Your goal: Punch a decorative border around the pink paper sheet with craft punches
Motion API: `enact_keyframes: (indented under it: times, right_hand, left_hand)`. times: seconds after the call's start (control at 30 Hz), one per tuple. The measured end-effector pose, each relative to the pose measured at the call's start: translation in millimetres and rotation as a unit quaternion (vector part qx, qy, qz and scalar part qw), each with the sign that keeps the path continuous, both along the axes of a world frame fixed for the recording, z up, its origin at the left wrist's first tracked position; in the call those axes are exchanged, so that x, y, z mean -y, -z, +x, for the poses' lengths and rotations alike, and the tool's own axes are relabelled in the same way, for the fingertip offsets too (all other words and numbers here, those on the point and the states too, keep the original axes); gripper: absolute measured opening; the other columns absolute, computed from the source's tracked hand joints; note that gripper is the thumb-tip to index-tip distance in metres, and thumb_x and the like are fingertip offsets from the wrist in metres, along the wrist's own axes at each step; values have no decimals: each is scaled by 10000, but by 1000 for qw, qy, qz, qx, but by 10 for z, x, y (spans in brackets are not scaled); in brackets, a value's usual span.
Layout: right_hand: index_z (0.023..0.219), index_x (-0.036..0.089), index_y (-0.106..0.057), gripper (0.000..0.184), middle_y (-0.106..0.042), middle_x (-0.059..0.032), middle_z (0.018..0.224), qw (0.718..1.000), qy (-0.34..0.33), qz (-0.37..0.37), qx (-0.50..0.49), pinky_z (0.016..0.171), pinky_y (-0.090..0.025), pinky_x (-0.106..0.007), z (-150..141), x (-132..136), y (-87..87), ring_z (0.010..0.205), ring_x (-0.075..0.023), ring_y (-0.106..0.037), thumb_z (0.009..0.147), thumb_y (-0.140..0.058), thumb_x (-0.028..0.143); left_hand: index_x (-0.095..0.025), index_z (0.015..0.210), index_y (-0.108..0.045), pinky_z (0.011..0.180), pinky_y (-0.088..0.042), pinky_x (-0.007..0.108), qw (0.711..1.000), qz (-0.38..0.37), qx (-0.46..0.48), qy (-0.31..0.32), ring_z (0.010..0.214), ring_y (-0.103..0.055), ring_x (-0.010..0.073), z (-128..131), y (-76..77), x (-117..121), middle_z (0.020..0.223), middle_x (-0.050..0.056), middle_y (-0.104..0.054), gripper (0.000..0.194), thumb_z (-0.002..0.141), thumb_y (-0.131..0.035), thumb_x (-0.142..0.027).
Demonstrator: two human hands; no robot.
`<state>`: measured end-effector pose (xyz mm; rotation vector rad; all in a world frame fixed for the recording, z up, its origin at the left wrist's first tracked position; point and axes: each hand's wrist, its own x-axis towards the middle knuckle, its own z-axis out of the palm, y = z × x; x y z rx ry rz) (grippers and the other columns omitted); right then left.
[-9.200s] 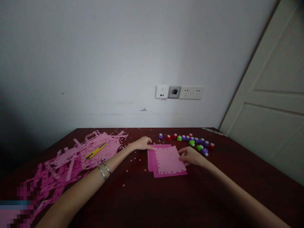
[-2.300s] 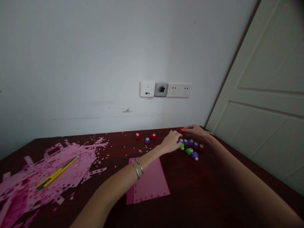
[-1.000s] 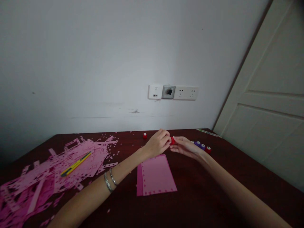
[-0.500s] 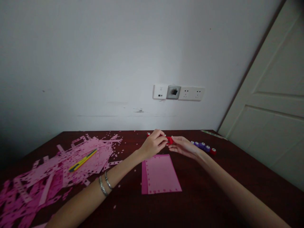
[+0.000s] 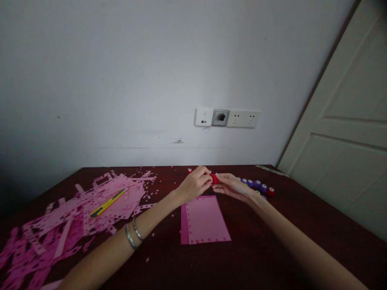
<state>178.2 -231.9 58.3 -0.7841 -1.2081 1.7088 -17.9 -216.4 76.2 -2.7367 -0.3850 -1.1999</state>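
Note:
My left hand (image 5: pixel 196 184), two silver bracelets on its forearm, is closed with its fingertips on a small red craft punch (image 5: pixel 214 179). From the other side, my right hand (image 5: pixel 231 186) pinches the same punch, which is partly hidden by the fingers. Just below both hands lies a light pink sheet (image 5: pixel 207 221) with small shapes along its left and bottom edges. A darker pink sheet (image 5: pixel 184 229) shows from under it on the left.
Pink paper strips and scraps (image 5: pixel 115 201) cover the table's left side, a yellow cutter knife (image 5: pixel 107 203) on top. Purple and red punches (image 5: pixel 256 184) stand in a row at right; another red one (image 5: pixel 189 171) stands behind my left hand. Wall sockets (image 5: pixel 243 119) are beyond.
The red punch has turned a little between my fingers and my right hand has shifted slightly left. The papers lie as before.

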Motion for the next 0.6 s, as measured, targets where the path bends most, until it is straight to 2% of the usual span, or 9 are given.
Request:
enact_keyframes:
  times: [0.17, 0.3, 0.37, 0.43, 0.47, 0.5, 0.53, 0.6]
  right_hand:
    - [899, 109, -641, 236, -683, -77, 847, 1000, -7, 9, 8, 752, -532, -268, -19, 50, -23, 713, -111, -645, 788, -655, 317]
    - [907, 120, -639, 266, -675, -81, 851, 999, 6, 21, 34, 759, -528, -274, 44, 18, -42, 728, -118, -640, 793, -639, 361]
    - [909, 128, -636, 296, -672, -83, 842, 994, 39, 46, 86, 749, -524, -275, 127, -101, -54, 727, -126, -635, 803, -611, 403]
    - [900, 133, -636, 307, -671, -77, 822, 971, 93, 98, 198, 724, -520, -279, 214, -294, -75, 715, -138, -631, 822, -568, 422]
    - [880, 129, -638, 302, -672, -74, 804, 941, 126, 127, 287, 706, -516, -283, 245, -410, -88, 706, -149, -629, 830, -553, 414]
    - [861, 117, -644, 309, -673, -79, 781, 894, 158, 158, 389, 689, -509, -288, 263, -530, -100, 703, -165, -628, 840, -533, 405]
    - [855, 105, -652, 313, -678, -92, 787, 833, 178, 190, 488, 699, -496, -290, 265, -648, -111, 732, -184, -631, 848, -520, 388]
    - [890, 93, -665, 300, -687, -122, 878, 711, 183, 231, 638, 747, -466, -273, 230, -858, -119, 833, -207, -631, 858, -511, 348]
  left_hand:
    - [-139, 791, -551, 772, -452, 278, 999, -31, -2, 15, 857, -491, 139, 41, -3, 18, 862, 58, -508, 143, 874, -436, -155]
    - [-150, 767, -519, 753, -447, 253, 994, -97, 53, 24, 832, -513, 124, -5, -29, -11, 850, 45, -521, 69, 824, -481, -147]
    - [-158, 774, -510, 723, -448, 245, 987, -134, 76, -33, 781, -529, 116, -141, -79, -90, 826, 35, -543, 53, 817, -479, -161]
    - [-163, 805, -521, 682, -449, 248, 971, -171, 52, -156, 716, -545, 119, -370, -153, -217, 786, 29, -573, 55, 814, -467, -168]
    - [-163, 823, -537, 668, -448, 257, 955, -188, 0, -230, 694, -558, 130, -509, -195, -289, 754, 28, -587, 69, 806, -470, -166]
    - [-160, 823, -556, 667, -450, 277, 926, -194, -57, -319, 702, -576, 156, -658, -234, -360, 732, 39, -601, 79, 787, -485, -160]
    - [-149, 844, -574, 678, -454, 299, 889, -192, -105, -402, 750, -598, 191, -808, -267, -424, 765, 72, -621, 105, 780, -490, -156]
    - [-120, 927, -591, 711, -462, 328, 819, -191, -189, -507, 873, -613, 245, -1087, -305, -516, 904, 148, -640, 203, 784, -449, -101]
